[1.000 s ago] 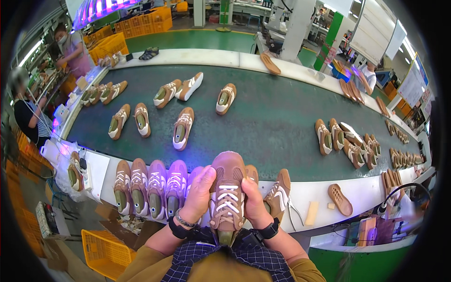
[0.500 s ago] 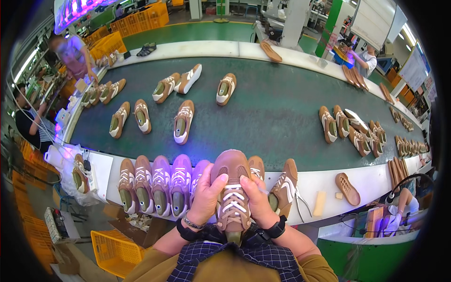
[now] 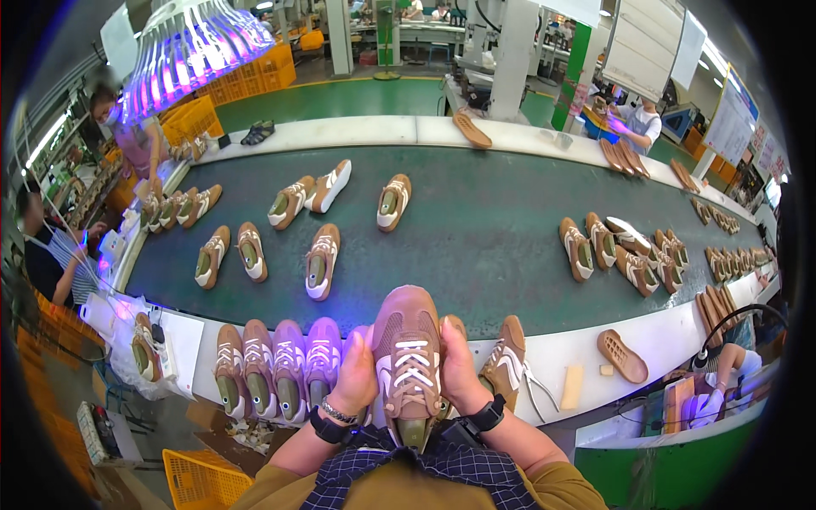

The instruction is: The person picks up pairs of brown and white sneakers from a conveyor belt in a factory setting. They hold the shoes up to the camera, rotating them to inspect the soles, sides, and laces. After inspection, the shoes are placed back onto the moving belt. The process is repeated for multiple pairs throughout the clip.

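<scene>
Now, wide green conveyor belt (image 3: 476, 238), long white worktop (image 3: 671, 340) along its near edge, and everything hinges on the grip!
On that worktop, a row of brown-and-white lace-up shoes (image 3: 259, 365) stands close, so a leftward swing could knock them. Centre stage, a brown suede-look shoe with white laces (image 3: 408, 348) points toe-forward, raised between left hand (image 3: 353, 382) and right hand (image 3: 463, 374), which clamp its opposite sides; the fingers underneath are hidden. Uneven squeezing might, I'd judge, let it slip or twist. Rightward, a drifting right forearm (image 3: 523, 438) could snag the splayed silver metal tool like pliers (image 3: 527, 374)!
</scene>
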### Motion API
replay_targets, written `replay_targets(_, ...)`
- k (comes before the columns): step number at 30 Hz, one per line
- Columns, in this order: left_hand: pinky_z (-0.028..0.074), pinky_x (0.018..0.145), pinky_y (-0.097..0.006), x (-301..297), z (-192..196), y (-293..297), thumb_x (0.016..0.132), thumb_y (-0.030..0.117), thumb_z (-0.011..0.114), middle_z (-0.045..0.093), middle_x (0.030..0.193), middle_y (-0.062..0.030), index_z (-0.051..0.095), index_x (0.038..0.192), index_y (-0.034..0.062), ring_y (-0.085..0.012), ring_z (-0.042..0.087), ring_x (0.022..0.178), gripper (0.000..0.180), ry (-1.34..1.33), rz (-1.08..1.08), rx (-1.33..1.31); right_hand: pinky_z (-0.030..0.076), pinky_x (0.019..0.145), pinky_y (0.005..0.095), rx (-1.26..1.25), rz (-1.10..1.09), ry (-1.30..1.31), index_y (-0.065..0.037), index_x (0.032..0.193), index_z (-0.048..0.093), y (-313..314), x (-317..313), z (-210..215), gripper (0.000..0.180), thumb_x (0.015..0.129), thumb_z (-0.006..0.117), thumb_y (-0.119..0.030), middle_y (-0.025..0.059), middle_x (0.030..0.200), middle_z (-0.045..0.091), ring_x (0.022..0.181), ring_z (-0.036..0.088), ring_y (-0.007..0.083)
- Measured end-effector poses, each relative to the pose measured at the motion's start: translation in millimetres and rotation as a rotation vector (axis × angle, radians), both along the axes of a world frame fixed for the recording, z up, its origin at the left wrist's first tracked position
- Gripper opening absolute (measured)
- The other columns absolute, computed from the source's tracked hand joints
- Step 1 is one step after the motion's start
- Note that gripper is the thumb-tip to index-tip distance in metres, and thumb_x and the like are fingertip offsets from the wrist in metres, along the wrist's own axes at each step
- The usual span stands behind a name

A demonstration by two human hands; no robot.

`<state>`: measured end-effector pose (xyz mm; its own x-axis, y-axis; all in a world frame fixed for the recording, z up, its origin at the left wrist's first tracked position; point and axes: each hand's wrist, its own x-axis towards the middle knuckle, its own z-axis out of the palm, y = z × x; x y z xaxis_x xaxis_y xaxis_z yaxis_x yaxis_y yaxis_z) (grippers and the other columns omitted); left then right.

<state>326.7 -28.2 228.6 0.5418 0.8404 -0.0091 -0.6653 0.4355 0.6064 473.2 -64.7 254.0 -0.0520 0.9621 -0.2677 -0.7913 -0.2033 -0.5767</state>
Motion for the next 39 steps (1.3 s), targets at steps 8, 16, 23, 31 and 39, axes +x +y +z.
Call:
replay_targets(8, 0.038, 0.1, -0.039, -24, -52, -26, 0.082, 0.05, 0.058, 0.047, 0.13, -0.0116, 0.032, 0.136, 0.0024, -0.023, 0.049, 0.118, 0.076, -0.066, -0.428, -0.269, 0.044, 0.075, 0.0247, 0.206, -0.145, -1.002, 0.0, 0.109, 0.055, -9, 24, -9, 0.029, 0.092, 0.048, -0.022, 0.0086, 0.102, 0.062, 0.08, 0.052, 0.0097)
replay_targets(16, 0.037, 0.1, -0.048, -29, -73, -25, 0.078, 0.055, 0.059, 0.045, 0.128, -0.0248, 0.032, 0.135, 0.0031, -0.0386, 0.046, 0.118, 0.082, -0.188, -0.343, -0.364, 0.046, 0.084, 0.0424, -0.388, 0.043, -1.621, 0.005, 0.114, 0.049, -47, 69, -113, 0.049, 0.085, 0.056, -0.035, 0.0284, 0.103, 0.059, 0.1, 0.058, 0.0381)
replay_targets(23, 0.041, 0.097, -0.043, -42, -113, -22, 0.08, 0.047, 0.062, 0.051, 0.122, -0.0188, 0.039, 0.13, 0.0027, -0.0304, 0.052, 0.112, 0.071, -0.136, -0.215, -0.385, 0.045, 0.077, 0.0499, -0.132, 0.086, -1.68, 0.007, 0.109, 0.041, -35, 18, -133, 0.045, 0.078, 0.062, -0.02, 0.0343, 0.105, 0.052, 0.086, 0.055, 0.0472)
replay_targets(31, 0.041, 0.097, -0.038, -59, -90, -28, 0.084, 0.041, 0.059, 0.054, 0.122, -0.012, 0.04, 0.13, 0.0007, -0.0237, 0.053, 0.111, 0.064, -0.074, -0.112, -0.349, 0.041, 0.093, 0.0426, -0.072, 0.057, -1.97, 0.007, 0.116, 0.038, -32, -13, -128, 0.085, 0.055, 0.081, -0.032, 0.0354, 0.119, 0.043, 0.109, 0.047, 0.0437)
replay_targets(39, 0.04, 0.098, -0.04, -83, -101, -31, 0.085, 0.041, 0.057, 0.053, 0.122, -0.013, 0.04, 0.13, 0.0014, -0.025, 0.053, 0.11, 0.062, -0.119, -0.08, -0.405, 0.049, 0.076, 0.0361, -0.275, 0.21, -1.41, 0.005, 0.101, 0.053, -37, 10, -121, 0.058, 0.057, 0.079, -0.022, 0.0171, 0.087, 0.063, 0.082, 0.063, 0.0307)
